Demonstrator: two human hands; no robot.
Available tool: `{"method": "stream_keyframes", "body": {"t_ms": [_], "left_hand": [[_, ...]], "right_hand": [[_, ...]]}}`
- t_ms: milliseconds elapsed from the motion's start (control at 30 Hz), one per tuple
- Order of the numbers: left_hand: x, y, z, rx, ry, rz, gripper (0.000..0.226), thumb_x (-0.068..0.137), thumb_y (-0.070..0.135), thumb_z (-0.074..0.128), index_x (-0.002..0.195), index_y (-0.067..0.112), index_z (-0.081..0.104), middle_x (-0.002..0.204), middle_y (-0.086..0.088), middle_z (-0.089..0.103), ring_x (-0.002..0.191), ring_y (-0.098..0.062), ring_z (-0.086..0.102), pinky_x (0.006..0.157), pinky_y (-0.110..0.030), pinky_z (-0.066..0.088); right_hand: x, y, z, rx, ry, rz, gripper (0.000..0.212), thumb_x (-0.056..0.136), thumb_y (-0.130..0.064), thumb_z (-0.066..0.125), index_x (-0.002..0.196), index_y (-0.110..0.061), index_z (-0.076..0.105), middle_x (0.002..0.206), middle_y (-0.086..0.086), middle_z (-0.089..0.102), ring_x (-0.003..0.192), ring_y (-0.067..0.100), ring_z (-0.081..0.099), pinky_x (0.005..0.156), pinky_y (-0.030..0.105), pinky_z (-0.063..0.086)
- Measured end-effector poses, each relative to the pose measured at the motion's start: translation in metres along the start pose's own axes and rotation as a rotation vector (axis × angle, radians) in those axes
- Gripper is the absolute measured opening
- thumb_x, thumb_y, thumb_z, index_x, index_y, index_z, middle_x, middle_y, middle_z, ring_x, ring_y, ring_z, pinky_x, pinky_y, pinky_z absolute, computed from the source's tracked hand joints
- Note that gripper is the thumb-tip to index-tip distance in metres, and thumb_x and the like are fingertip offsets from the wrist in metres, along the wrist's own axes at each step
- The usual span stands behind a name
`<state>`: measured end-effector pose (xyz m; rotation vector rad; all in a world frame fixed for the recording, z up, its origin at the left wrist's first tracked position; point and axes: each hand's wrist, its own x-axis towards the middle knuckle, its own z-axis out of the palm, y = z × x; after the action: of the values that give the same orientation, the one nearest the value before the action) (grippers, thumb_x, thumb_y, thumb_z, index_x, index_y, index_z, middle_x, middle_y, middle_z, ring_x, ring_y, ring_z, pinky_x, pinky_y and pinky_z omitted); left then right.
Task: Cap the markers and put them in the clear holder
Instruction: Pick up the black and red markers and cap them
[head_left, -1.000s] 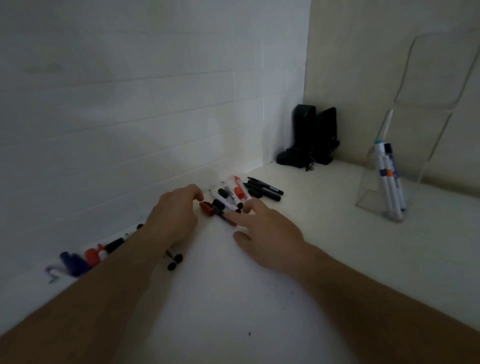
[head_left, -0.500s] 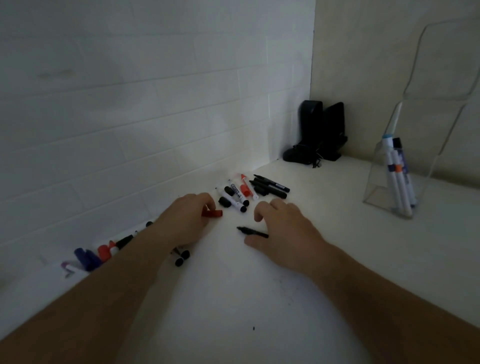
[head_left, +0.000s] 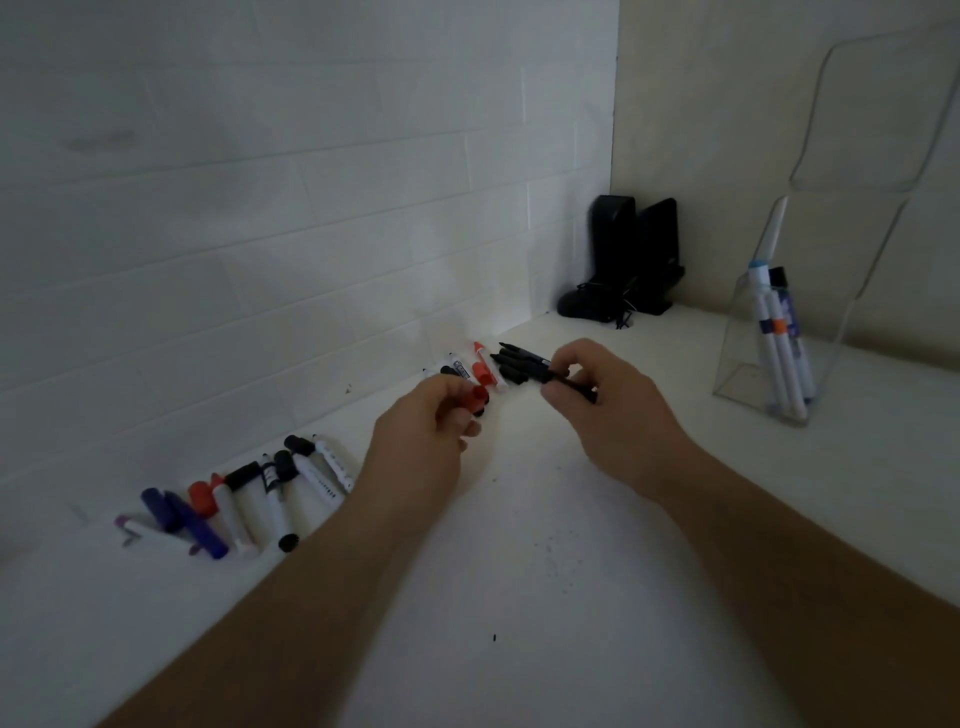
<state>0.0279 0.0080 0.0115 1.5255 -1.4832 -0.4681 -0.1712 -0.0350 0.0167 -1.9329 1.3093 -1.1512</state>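
My left hand (head_left: 434, 428) pinches a red cap (head_left: 474, 396) just above the white counter. My right hand (head_left: 605, 397) pinches a thin black marker (head_left: 570, 385) a short way to the right of the cap, its tip toward the cap. Cap and marker are apart. Behind my hands lies a cluster of loose markers (head_left: 485, 369), red, white and black. A second group of markers and caps (head_left: 249, 493) lies along the wall at the left. The clear holder (head_left: 748, 364) stands at the right with three capped markers (head_left: 779, 343) upright in it.
Two black upright devices (head_left: 631, 260) with a cable stand in the back corner. A white tiled wall (head_left: 311, 234) runs along the left and a beige wall closes the back. Bare counter (head_left: 519, 597) lies in front between my forearms.
Both hands have lifted off the counter, the left with the red cap and the right with the black marker, and now hold them facing each other.
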Motion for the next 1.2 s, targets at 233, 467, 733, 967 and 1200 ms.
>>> {"method": "stream_keyframes", "body": {"t_ms": [233,467,733,967,1200], "left_hand": [[-0.001,-0.010,0.009,-0.255,0.091,-0.145,0.025,0.100,0.003,0.053,0.106,0.021,0.068,0.098,0.007,0.074,0.092,-0.019,0.072,0.084,-0.028,0.058],[-0.008,-0.005,0.008,-0.043,0.087,-0.071,0.033,0.096,0.005,0.056,0.099,0.036,0.068,0.097,0.017,0.070,0.093,-0.007,0.065,0.081,-0.023,0.049],[-0.010,0.000,0.008,0.106,0.117,-0.006,0.028,0.096,0.007,0.061,0.109,0.030,0.069,0.111,0.010,0.063,0.101,-0.006,0.056,0.082,-0.011,0.037],[-0.011,0.000,0.008,0.183,0.098,0.063,0.026,0.096,0.010,0.063,0.113,0.028,0.071,0.109,0.010,0.060,0.096,-0.002,0.052,0.080,-0.004,0.035],[-0.011,-0.001,0.008,0.083,0.092,0.057,0.025,0.099,0.018,0.058,0.109,0.037,0.070,0.102,0.009,0.064,0.097,-0.011,0.059,0.087,-0.022,0.044]], "right_hand": [[-0.007,-0.009,0.004,-0.056,0.049,-0.067,0.017,0.089,-0.045,0.072,0.089,-0.033,0.061,0.082,-0.010,0.064,0.064,0.007,0.057,0.059,0.019,0.046],[-0.004,-0.003,0.010,-0.225,0.040,-0.122,0.021,0.084,-0.051,0.075,0.086,-0.034,0.063,0.083,-0.012,0.068,0.080,0.004,0.061,0.068,0.024,0.049],[-0.001,0.003,0.010,-0.360,0.016,-0.177,0.021,0.086,-0.054,0.071,0.088,-0.035,0.061,0.086,-0.014,0.063,0.085,0.009,0.059,0.075,0.031,0.052],[-0.003,0.003,0.013,-0.350,-0.002,-0.189,0.016,0.086,-0.048,0.073,0.089,-0.037,0.061,0.089,-0.014,0.062,0.088,0.010,0.057,0.078,0.032,0.051],[-0.004,0.002,0.010,-0.308,-0.022,-0.143,0.011,0.088,-0.040,0.074,0.095,-0.036,0.066,0.095,-0.012,0.066,0.088,0.007,0.060,0.078,0.026,0.050]]}}
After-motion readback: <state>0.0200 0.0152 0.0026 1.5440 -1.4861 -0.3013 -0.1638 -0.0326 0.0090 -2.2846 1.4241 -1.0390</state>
